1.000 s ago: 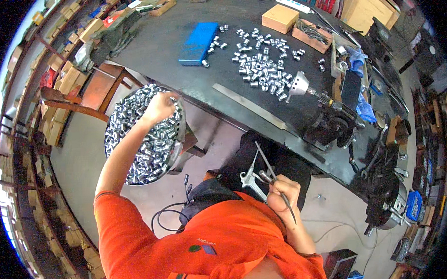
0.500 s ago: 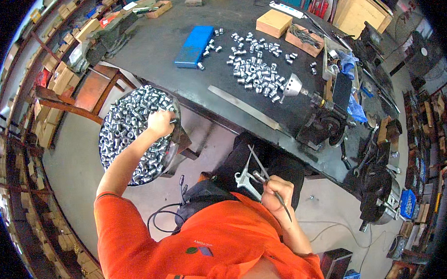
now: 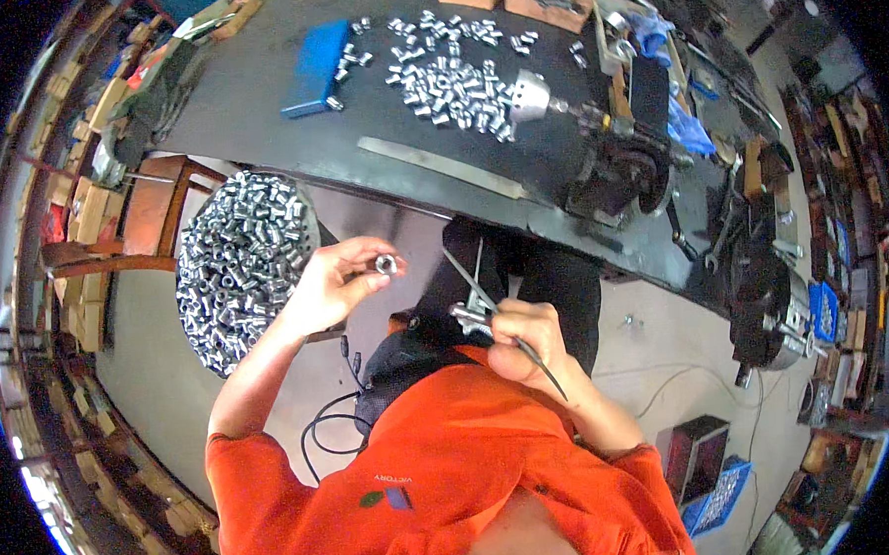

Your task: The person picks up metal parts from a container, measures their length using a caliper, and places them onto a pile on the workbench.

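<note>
Raised beside a round tub (image 3: pixel 313 222) heaped with metal pipe fittings (image 3: pixel 237 262), my left hand (image 3: pixel 331 287) pinches one fitting (image 3: pixel 385 266) between thumb and fingers, its open end showing. Over my lap, my right hand (image 3: pixel 529 335) is closed round a thin dark file (image 3: pixel 469 279), which points up and left, its tail sticking out below the fist. A silver tool with a slim tip (image 3: pixel 469 318), which looks like an air blow gun, sits against the right fingers. Whether that hand grips it too is hidden.
Across the dark workbench (image 3: pixel 249 112) lie more fittings (image 3: pixel 456 88), a blue block (image 3: pixel 318 70) and a flat metal bar (image 3: pixel 440 167). A chucked machine (image 3: pixel 613 171) stands at the bench's right edge. A wooden stool (image 3: pixel 154 206) is behind the tub; a cable (image 3: pixel 322 432) hangs left of my lap.
My left hand has come out of the heap and rightward with a fitting in its fingers. My right hand still holds the file, slightly turned. The whole view has shifted.
</note>
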A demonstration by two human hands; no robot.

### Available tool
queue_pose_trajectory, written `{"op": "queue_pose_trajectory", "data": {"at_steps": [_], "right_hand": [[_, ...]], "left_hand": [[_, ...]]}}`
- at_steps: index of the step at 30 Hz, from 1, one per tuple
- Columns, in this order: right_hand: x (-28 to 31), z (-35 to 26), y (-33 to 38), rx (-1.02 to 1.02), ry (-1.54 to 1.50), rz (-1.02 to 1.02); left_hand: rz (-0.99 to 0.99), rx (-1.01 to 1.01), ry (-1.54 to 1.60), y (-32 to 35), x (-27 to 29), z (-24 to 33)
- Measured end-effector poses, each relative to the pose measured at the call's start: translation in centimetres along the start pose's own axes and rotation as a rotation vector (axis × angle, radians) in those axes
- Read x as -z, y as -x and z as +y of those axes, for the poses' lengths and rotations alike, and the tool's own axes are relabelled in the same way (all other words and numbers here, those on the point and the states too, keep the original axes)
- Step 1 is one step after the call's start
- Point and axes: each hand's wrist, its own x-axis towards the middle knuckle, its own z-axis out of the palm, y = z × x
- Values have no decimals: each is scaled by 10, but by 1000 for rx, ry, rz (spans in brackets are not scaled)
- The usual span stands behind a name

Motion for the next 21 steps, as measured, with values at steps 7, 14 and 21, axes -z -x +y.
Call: {"op": "queue_pose_trajectory", "data": {"at_steps": [7,14,21], "right_hand": [[-1,6,-6,-58,26,20],[-1,8,-14,-83,39,-24],[-10,7,-10,-114,185,10]], "left_hand": [[-108,4,132,-19,-17,-11],[-135,-116,-74,-23,-27,-6],[-188,95,-31,-27,-39,-3]]}}
